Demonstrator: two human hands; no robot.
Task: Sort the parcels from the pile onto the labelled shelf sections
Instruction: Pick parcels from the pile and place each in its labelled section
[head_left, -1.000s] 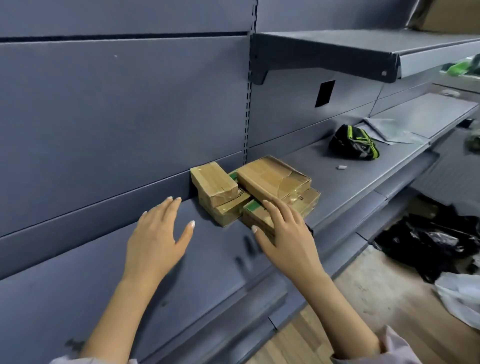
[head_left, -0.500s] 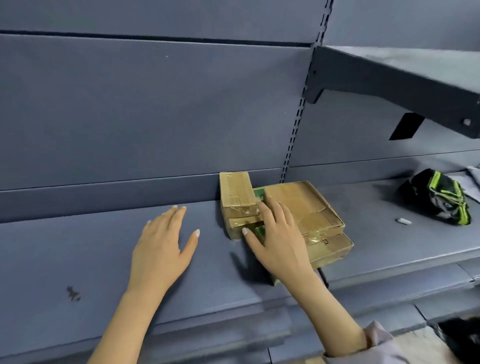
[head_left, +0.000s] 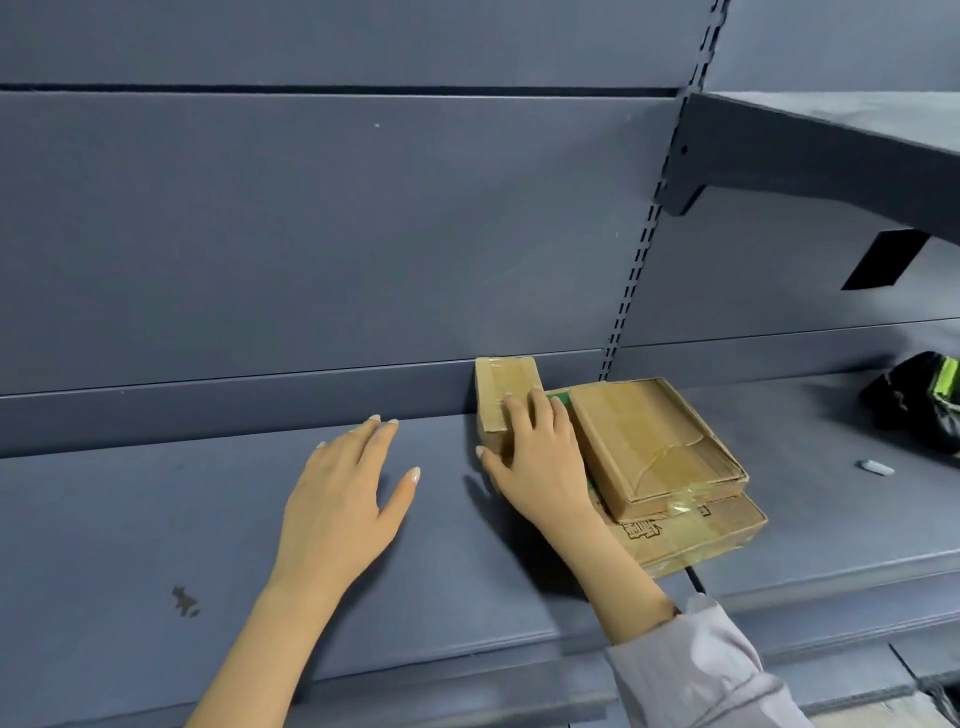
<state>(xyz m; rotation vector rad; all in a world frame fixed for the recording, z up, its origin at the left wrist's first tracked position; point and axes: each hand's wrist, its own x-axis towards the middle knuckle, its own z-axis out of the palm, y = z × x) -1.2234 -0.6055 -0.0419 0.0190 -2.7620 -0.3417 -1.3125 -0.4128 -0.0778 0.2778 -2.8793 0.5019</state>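
Brown cardboard parcels (head_left: 623, 467) sit in a tight cluster on a grey-blue metal shelf (head_left: 156, 519), next to the slotted upright (head_left: 639, 260) on the back panel (head_left: 311, 234). A small box (head_left: 506, 384) stands at the shelf's back edge, touching the back panel, and rests on another box (head_left: 488, 442) that is mostly hidden. Just to its right a flat box (head_left: 654, 447) with a taped, creased lid lies on top of a large box (head_left: 696, 535). The large box carries dark print on its side and reaches close to the shelf's front edge. A strip of green (head_left: 558, 400) shows between the small box and the flat box.

The right hand (head_left: 540, 457) lies over the left end of the cluster. Its fingers are nearly straight, with the tips resting on the lid of the small box. The thumb is spread out to the left, beside the hidden box. It closes around nothing. A pale sleeve (head_left: 696, 670) covers the forearm near the front edge.

The left hand (head_left: 343, 499) is spread flat, palm down, above the bare shelf to the left of the parcels and apart from them. It holds nothing, and I cannot tell whether it touches the shelf.

A dark mark (head_left: 184, 603) stains the shelf toward its front left. At the far right end lie a black and green bag (head_left: 919, 400) and, near it, a little white object (head_left: 878, 467). An upper shelf (head_left: 831, 150) juts out on a bracket above that end.
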